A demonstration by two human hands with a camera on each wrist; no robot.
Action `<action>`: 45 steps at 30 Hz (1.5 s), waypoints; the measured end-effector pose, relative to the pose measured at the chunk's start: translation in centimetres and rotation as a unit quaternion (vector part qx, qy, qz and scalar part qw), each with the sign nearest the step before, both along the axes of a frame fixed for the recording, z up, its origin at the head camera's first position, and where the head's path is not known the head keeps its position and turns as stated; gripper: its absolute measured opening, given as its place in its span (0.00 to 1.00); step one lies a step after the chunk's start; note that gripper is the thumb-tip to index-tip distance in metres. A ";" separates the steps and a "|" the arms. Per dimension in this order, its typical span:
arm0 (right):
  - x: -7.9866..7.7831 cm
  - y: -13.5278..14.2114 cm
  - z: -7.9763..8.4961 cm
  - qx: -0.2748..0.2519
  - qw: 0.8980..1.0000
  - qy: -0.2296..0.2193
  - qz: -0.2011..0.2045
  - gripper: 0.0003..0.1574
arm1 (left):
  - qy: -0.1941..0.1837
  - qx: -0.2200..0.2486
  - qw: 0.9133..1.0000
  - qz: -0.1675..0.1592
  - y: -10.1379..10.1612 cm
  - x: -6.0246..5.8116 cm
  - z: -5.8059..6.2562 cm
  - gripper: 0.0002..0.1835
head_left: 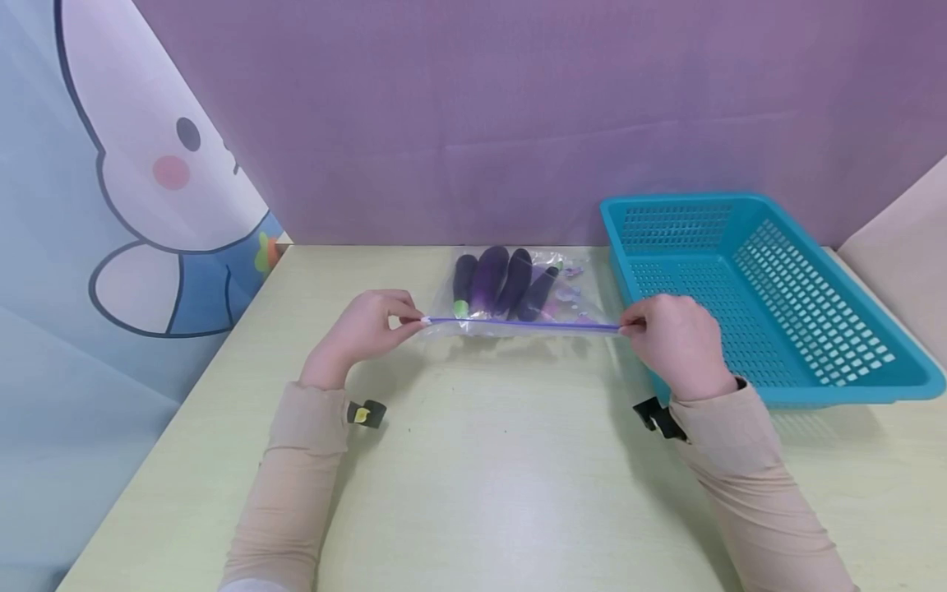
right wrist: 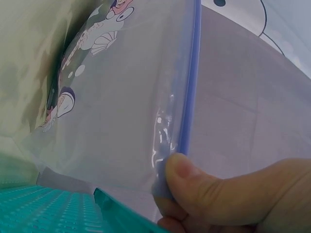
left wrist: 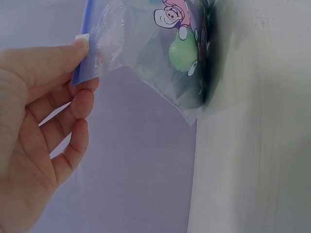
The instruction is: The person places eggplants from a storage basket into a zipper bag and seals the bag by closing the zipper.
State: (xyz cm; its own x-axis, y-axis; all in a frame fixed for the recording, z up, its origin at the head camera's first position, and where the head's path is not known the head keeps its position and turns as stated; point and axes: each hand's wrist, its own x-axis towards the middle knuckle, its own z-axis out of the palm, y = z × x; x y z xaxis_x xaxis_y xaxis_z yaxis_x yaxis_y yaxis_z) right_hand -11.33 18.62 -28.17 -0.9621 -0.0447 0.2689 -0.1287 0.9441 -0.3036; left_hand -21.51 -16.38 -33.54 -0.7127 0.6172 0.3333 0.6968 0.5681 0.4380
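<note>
A clear zip bag [head_left: 580,288] with printed cartoon figures holds several dark purple eggplants [head_left: 490,279] on the table. Its blue-purple zip strip [head_left: 518,324] runs taut and straight between the two hands. At the strip's left end, my left hand [head_left: 373,325] pinches a small white slider [left wrist: 82,37] between thumb and forefinger; the other fingers curl loosely below. My right hand [head_left: 676,337] pinches the strip's right end, thumb on the near face in the right wrist view. The zip edge is raised, while the eggplants lie in the bag's far part.
A teal plastic basket [head_left: 740,393] with perforated walls stands on the right, close beside the right hand. Behind the table [head_left: 473,493] hangs a purple cloth [head_left: 518,123]. A blue curtain with a cartoon figure [head_left: 170,156] hangs on the left.
</note>
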 end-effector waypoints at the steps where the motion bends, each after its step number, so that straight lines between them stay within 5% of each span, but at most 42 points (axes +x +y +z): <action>1: 0.0 0.0 0.0 0.000 1.000 0.001 0.001 0.05 | 0.000 0.000 1.000 0.000 0.0 0.0 0.0 0.06; 24: 0.0 0.3 0.1 0.009 1.000 -0.004 -0.005 0.06 | -0.009 -0.021 1.000 -0.012 -0.1 -0.2 0.1 0.05; 36: 0.9 -1.5 -0.4 0.119 0.993 0.008 0.016 0.16 | -0.080 -0.061 0.994 -0.029 0.3 -0.1 0.3 0.03; 45: 1.7 -3.8 -2.8 0.211 0.974 0.066 0.040 0.23 | -0.061 -0.066 0.995 -0.039 0.8 0.0 -0.2 0.07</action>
State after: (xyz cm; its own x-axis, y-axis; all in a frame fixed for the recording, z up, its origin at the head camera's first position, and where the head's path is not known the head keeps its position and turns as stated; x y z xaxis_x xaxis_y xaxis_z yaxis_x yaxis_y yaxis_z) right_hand -9.65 14.79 -30.93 -0.9093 -0.2521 0.3310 -0.2195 0.9665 0.1332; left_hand -21.56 -15.58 -33.69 -0.6914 0.7045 0.1600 0.6870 0.5727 0.4472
